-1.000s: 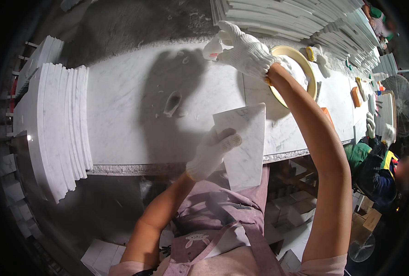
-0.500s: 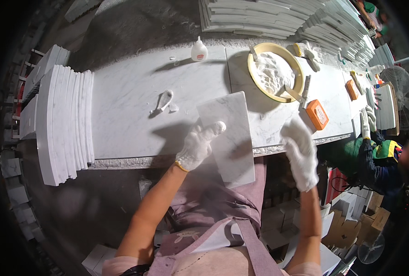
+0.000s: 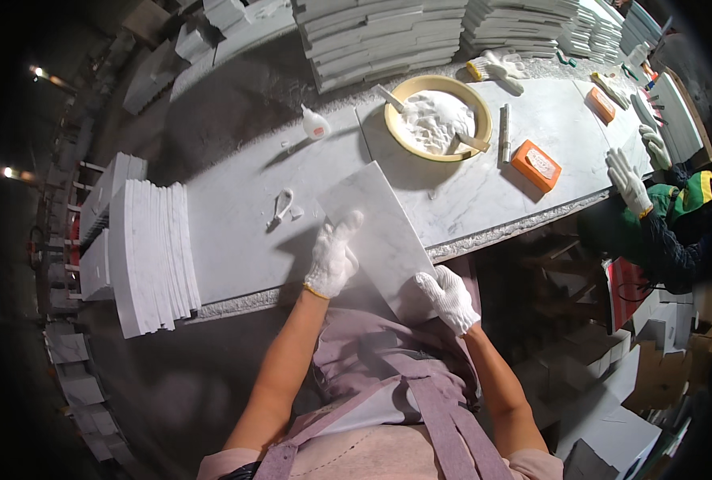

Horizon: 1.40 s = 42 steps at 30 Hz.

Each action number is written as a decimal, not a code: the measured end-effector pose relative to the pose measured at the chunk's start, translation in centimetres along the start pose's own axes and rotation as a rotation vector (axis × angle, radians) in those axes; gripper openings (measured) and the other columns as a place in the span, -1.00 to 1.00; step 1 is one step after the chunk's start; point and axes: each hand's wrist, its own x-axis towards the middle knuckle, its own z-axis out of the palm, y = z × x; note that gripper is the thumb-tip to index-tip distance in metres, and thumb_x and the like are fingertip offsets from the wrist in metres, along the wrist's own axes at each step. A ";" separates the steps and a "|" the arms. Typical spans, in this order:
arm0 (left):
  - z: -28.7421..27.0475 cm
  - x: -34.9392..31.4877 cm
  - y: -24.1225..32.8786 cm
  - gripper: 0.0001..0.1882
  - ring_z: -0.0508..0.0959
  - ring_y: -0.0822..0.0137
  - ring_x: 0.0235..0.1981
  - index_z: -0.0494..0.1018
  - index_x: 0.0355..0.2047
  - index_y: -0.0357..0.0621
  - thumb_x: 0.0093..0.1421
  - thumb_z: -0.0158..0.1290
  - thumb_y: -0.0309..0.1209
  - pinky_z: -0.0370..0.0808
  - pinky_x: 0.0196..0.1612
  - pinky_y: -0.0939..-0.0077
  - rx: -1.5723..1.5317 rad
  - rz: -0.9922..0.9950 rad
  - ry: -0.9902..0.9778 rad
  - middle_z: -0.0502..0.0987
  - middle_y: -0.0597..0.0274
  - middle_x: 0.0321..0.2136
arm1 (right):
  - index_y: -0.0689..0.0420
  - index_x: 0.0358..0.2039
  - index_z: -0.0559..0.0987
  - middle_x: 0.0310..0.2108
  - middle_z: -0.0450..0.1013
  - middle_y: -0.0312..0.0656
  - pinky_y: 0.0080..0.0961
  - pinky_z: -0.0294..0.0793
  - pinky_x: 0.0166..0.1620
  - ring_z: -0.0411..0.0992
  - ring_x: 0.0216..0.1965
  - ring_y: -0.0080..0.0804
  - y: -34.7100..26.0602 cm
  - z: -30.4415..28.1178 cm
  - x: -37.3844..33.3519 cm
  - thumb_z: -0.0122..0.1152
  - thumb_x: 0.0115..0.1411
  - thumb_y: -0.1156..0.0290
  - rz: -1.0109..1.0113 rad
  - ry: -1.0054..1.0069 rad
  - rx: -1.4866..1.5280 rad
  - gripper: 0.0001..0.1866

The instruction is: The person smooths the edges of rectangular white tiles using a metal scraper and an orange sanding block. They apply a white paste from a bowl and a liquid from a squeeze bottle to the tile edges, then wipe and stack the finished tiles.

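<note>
My left hand [image 3: 333, 261] lies flat on the tile [image 3: 377, 234], right hand [image 3: 449, 298] pinches its overhanging corner; it could slide off the counter [image 3: 236, 240].

Person, seen from above.

- Left hand [image 3: 332, 262]: white knitted work glove, close-fitting, with a thin yellow band at the wrist hem.
- Right hand [image 3: 449, 298]: matching white knitted glove, ribbed cuff; the hem colour cannot be made out.
- Forearms: bare from glove cuff to above the elbow; no watch or band visible.
- Sleeves: short, pale pink, showing only at the shoulders along the lower edge of the view.
- Apron [image 3: 388, 376]: dull mauve-purple cloth, creased, covering the front of the body; two flat straps of the same cloth run down over a light panel at the chest.
</note>
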 end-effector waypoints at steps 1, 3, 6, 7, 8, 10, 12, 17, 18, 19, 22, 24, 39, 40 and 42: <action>0.2 0.2 0.3 -0.61 0.51 0.47 -0.36 0.56 -0.02 -0.12 0.31 0.35 -0.14 0.49 -0.30 0.47 -0.046 -0.071 0.000 0.49 0.36 -0.36 | 0.23 -0.17 0.64 -0.38 0.54 -0.34 -0.51 0.46 -0.20 0.40 -0.30 -0.64 -0.3 0.1 -0.2 0.30 0.46 0.12 0.020 0.025 -0.016 -0.63; 0.5 0.3 1.8 -0.53 0.54 0.46 -0.24 0.57 0.02 -0.19 0.33 0.32 -0.07 0.53 -0.13 0.45 -0.037 -0.226 0.009 0.56 0.31 -0.25 | 0.23 -0.18 0.64 -0.39 0.52 -0.36 -0.51 0.44 -0.21 0.37 -0.31 -0.64 -0.9 0.2 -0.6 0.27 0.48 0.13 -0.076 0.031 0.063 -0.64; 1.9 0.9 5.7 -0.44 0.56 0.43 -0.10 0.52 0.16 -0.26 0.33 0.32 -0.11 0.53 0.06 0.42 -0.052 -0.120 -0.054 0.62 0.27 -0.13 | 0.20 -0.23 0.65 -0.41 0.48 -0.41 -0.56 0.40 -0.24 0.33 -0.34 -0.68 -1.8 0.3 -1.2 0.18 0.52 0.08 -0.091 0.004 0.169 -0.60; 2.7 1.1 7.0 -0.42 0.57 0.41 -0.06 0.49 0.22 -0.28 0.33 0.33 -0.16 0.52 0.11 0.40 -0.120 -0.060 -0.092 0.63 0.27 -0.11 | 0.19 -0.24 0.65 -0.41 0.48 -0.43 -0.57 0.40 -0.24 0.32 -0.34 -0.68 -2.2 0.4 -1.2 0.17 0.52 0.06 -0.088 -0.005 0.205 -0.59; 3.5 1.2 8.2 -0.38 0.56 0.41 -0.03 0.46 0.24 -0.30 0.32 0.33 -0.16 0.51 0.13 0.42 -0.112 -0.038 -0.126 0.62 0.26 -0.06 | 0.18 -0.24 0.65 -0.41 0.49 -0.44 -0.58 0.39 -0.25 0.32 -0.34 -0.69 -2.7 0.6 -1.2 0.15 0.53 0.04 -0.042 -0.006 0.253 -0.58; 4.5 1.2 10.5 -0.30 0.55 0.42 0.03 0.40 0.29 -0.35 0.31 0.35 -0.15 0.47 0.19 0.46 -0.156 -0.041 -0.192 0.61 0.23 0.03 | 0.15 -0.24 0.66 -0.43 0.42 -0.50 -0.62 0.32 -0.30 0.24 -0.37 -0.71 -3.8 1.6 -1.1 0.11 0.55 0.01 -0.031 -0.001 0.301 -0.56; 5.5 0.9 11.9 -0.18 0.53 0.37 0.14 0.26 0.39 -0.43 0.32 0.34 -0.19 0.44 0.25 0.46 -0.037 -0.057 -0.177 0.57 0.15 0.14 | 0.17 -0.21 0.67 -0.42 0.41 -0.50 -0.62 0.32 -0.30 0.24 -0.36 -0.71 -4.6 2.6 -0.7 0.10 0.55 0.00 -0.070 0.028 0.358 -0.54; 6.0 -1.5 12.5 -0.34 0.62 0.30 0.06 0.36 0.28 -0.39 0.31 0.33 -0.29 0.54 0.16 0.40 -0.011 -0.042 -0.238 0.62 0.10 0.07 | 0.24 0.06 0.65 -0.15 0.65 0.02 -0.28 0.47 0.12 0.55 -0.07 -0.16 -5.0 2.8 0.6 -0.04 0.49 -0.20 -0.065 0.045 0.217 -0.31; 6.0 -1.8 12.4 -0.39 0.64 0.30 0.03 0.40 0.25 -0.37 0.31 0.32 -0.30 0.56 0.13 0.39 -0.002 -0.079 -0.234 0.64 0.11 0.05 | 0.24 0.06 0.65 -0.14 0.65 0.03 -0.27 0.47 0.12 0.55 -0.06 -0.14 -5.0 2.9 0.6 -0.04 0.49 -0.20 -0.082 0.026 0.186 -0.31; 5.8 -2.2 12.4 -0.59 0.68 0.31 -0.06 0.50 0.14 -0.25 0.33 0.26 -0.39 0.59 0.06 0.41 0.055 -0.050 -0.202 0.68 0.15 -0.05 | 0.23 0.06 0.65 -0.13 0.65 0.04 -0.26 0.47 0.13 0.55 -0.05 -0.12 -5.2 3.0 0.5 -0.04 0.49 -0.20 -0.067 0.018 0.168 -0.31; 4.9 -2.1 12.6 -0.66 0.68 0.35 -0.07 0.54 0.12 -0.21 0.34 0.17 -0.48 0.61 0.04 0.42 -0.069 -0.056 -0.237 0.69 0.16 -0.10 | 0.18 0.07 0.66 -0.07 0.64 0.07 -0.23 0.44 0.19 0.56 0.03 -0.03 -5.9 3.6 -0.2 -0.08 0.48 -0.22 -0.082 0.000 0.118 -0.31; 4.0 -1.4 12.8 -0.65 0.68 0.35 -0.08 0.53 0.13 -0.23 0.33 0.13 -0.54 0.62 0.02 0.43 -0.115 -0.128 -0.286 0.69 0.14 -0.09 | 0.16 0.08 0.67 -0.04 0.64 0.06 -0.22 0.44 0.21 0.56 0.05 -0.02 -6.4 3.6 -0.9 -0.08 0.48 -0.22 -0.107 -0.027 0.123 -0.32; 3.0 0.5 13.7 -0.59 0.71 0.25 -0.13 0.46 0.19 -0.27 0.34 0.04 -0.65 0.73 -0.05 0.30 -0.326 -0.437 -0.421 0.66 0.08 -0.08 | -0.08 0.27 0.54 0.02 0.62 -0.16 -0.27 0.65 -0.08 0.67 -0.11 -0.24 -14.0 -11.4 7.4 0.36 0.37 0.07 -0.490 0.678 -0.552 -0.48; 3.0 0.6 13.8 -0.60 0.71 0.25 -0.13 0.47 0.18 -0.26 0.34 0.04 -0.65 0.73 -0.05 0.30 -0.340 -0.424 -0.465 0.66 0.08 -0.09 | -0.10 0.27 0.55 0.01 0.62 -0.16 -0.26 0.65 -0.07 0.66 -0.11 -0.20 -14.6 -11.4 8.3 0.36 0.36 0.08 -0.485 0.641 -0.619 -0.49; 3.1 1.0 14.0 -0.61 0.71 0.25 -0.13 0.47 0.18 -0.26 0.34 0.04 -0.65 0.73 -0.05 0.30 -0.327 -0.462 -0.421 0.65 0.08 -0.10 | -0.15 0.26 0.55 0.00 0.62 -0.15 -0.24 0.64 -0.07 0.66 -0.11 -0.13 -15.4 -10.9 9.8 0.37 0.34 0.11 -0.546 0.589 -0.718 -0.51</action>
